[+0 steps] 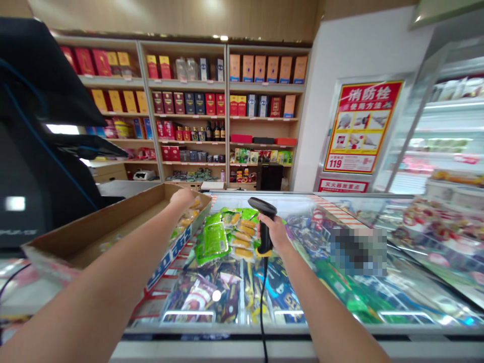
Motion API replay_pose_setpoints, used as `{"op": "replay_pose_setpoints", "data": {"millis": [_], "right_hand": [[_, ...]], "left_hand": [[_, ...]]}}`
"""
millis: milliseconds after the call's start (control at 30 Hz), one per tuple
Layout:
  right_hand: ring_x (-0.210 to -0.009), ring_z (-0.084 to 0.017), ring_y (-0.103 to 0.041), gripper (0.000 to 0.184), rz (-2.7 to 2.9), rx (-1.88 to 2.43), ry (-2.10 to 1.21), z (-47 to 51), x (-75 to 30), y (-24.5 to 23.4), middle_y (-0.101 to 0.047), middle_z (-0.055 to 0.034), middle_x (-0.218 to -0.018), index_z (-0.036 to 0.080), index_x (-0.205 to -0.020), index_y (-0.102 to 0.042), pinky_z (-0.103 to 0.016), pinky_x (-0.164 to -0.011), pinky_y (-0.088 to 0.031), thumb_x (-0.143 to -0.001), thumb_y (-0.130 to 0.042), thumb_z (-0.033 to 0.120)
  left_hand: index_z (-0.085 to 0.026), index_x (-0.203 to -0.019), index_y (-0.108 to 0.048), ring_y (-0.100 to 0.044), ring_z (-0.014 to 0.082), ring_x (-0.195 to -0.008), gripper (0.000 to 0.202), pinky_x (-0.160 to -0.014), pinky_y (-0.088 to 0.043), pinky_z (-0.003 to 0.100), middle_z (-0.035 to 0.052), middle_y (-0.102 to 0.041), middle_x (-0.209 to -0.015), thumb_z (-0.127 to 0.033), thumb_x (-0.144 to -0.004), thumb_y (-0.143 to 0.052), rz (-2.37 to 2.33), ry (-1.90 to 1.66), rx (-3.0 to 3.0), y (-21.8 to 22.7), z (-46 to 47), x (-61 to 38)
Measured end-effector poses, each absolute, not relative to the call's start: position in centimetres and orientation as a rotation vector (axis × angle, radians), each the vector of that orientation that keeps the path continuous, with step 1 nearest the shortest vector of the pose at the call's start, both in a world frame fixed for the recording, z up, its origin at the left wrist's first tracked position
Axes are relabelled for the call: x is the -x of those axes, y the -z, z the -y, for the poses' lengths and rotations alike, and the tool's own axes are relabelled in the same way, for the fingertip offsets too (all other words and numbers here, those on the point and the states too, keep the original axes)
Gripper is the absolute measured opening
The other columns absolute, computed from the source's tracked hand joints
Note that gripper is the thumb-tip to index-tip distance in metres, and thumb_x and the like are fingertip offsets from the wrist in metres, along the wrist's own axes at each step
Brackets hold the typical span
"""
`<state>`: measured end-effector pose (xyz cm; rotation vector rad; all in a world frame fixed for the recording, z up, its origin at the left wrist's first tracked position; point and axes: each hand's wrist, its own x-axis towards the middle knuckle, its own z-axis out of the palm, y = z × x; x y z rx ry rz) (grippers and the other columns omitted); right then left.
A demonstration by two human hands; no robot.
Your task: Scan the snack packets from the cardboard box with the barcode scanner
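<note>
My right hand (275,233) is closed round the grip of a black barcode scanner (263,217), whose cable (261,307) hangs down toward me. The scanner's head sits above green and yellow snack packets (223,234) lying on the glass lid of a chest freezer (264,330). My left hand (183,197) reaches into the far end of an open cardboard box (113,222) that rests on the freezer's left part. The fingers curl down over yellow packets in the box; what they grip is hidden.
A black checkout screen (34,131) stands at the left. Wooden shelves (227,101) with boxed bottles line the back wall. A red fire-hydrant notice (359,126) hangs at the right, next to a lit chiller (449,136). Several wrapped ice creams lie under the glass.
</note>
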<state>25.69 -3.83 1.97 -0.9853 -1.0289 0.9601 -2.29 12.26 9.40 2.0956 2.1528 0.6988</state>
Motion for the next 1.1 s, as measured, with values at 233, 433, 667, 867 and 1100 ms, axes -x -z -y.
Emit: {"op": "replay_pose_setpoints", "data": {"millis": [233,433,667,867,1100], "right_hand": [[-0.034,-0.013,-0.051,0.028,1.065,0.978,-0.974,3.7,-25.2,-1.5,-0.057,0.0008,-0.043,0.017,-0.063,-0.061,-0.025,-0.036,-0.04,-0.064,-0.07,0.044],[-0.034,-0.013,-0.052,0.028,1.092,0.944,-1.036,4.0,-25.1,-1.5,-0.058,0.0004,-0.044,0.017,-0.065,-0.062,-0.025,-0.037,-0.04,-0.065,-0.07,0.044],[-0.037,-0.012,-0.052,0.027,1.389,0.871,-1.286,5.9,-23.7,-1.6,-0.06,-0.0002,-0.047,0.017,-0.067,-0.062,-0.022,-0.038,-0.04,-0.066,-0.07,0.043],[-0.036,-0.012,-0.052,0.027,1.439,0.876,-1.368,6.6,-22.1,-1.3,-0.06,0.0006,-0.048,0.018,-0.07,-0.061,-0.023,-0.038,-0.043,-0.067,-0.071,0.043],[-0.038,-0.013,-0.054,0.028,1.353,0.909,-1.364,6.7,-21.9,-1.1,-0.061,0.0009,-0.05,0.018,-0.074,-0.061,-0.023,-0.04,-0.045,-0.067,-0.071,0.043]], "left_hand": [[-0.013,-0.073,-0.066,-0.066,0.0292,-0.092,0.009,-0.079,-0.049,0.033,0.0124,-0.068,-0.078,-0.021,-0.076,-0.064,-1.875,-1.153,-2.019,-14.4,-6.6,-2.8],[-0.015,-0.07,-0.06,-0.06,0.014,-0.066,0.002,-0.066,-0.05,0.026,0.0018,-0.06,-0.067,-0.015,-0.072,-0.059,-0.771,-1.286,-1.082,-6.5,-2.2,-6.3],[-0.017,-0.066,-0.054,-0.056,0.0118,-0.058,0.011,-0.052,-0.042,0.022,0.0006,-0.056,-0.065,-0.007,-0.069,-0.058,-0.281,-1.232,-0.62,-0.1,-3.4,-4.8],[-0.017,-0.067,-0.058,-0.056,0.0127,-0.06,0.011,-0.063,-0.046,0.026,0.0004,-0.055,-0.062,-0.007,-0.072,-0.06,-0.271,-1.24,-0.6,1.2,-4.0,-4.9],[-0.019,-0.094,-0.07,-0.059,0.0155,-0.064,0.018,-0.062,-0.044,0.027,0.0025,-0.065,-0.071,-0.015,-0.078,-0.062,-0.332,-1.19,-0.707,1.6,-3.8,-5.1]]}}
